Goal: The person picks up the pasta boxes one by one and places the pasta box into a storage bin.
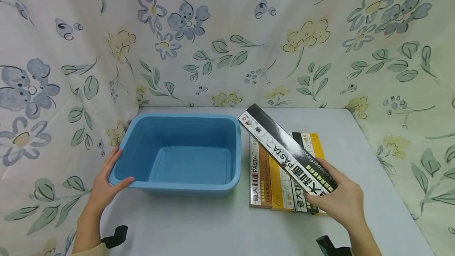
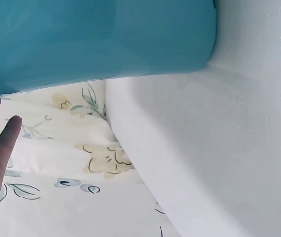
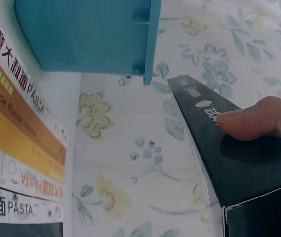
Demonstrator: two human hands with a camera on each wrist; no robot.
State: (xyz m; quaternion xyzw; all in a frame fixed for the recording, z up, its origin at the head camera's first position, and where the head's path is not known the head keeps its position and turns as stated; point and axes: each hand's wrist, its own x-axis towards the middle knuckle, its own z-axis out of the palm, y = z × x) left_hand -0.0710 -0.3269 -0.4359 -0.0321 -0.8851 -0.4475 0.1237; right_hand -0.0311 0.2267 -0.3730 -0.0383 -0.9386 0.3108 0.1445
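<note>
My right hand [image 1: 341, 196] grips one end of a long black-and-white pasta box [image 1: 284, 149], thumb on one side and fingers on the other. The box slants up and left, raised above other pasta boxes [image 1: 260, 181] on the table. In the right wrist view my thumb lies across the box's black face [image 3: 214, 133]. My left hand [image 1: 104, 185] rests at the near left corner of a blue plastic basin [image 1: 174, 187], thumb along the rim and fingers spread at its outer side. Straight fingers [image 2: 7, 140] show beside the basin in the left wrist view.
Brown, yellow and black pasta boxes lie side by side right of the basin, partly covered by the raised box. The white table [image 1: 199, 224] meets a flowered cloth [image 1: 220, 50] at the back and both sides. Nothing shows inside the basin.
</note>
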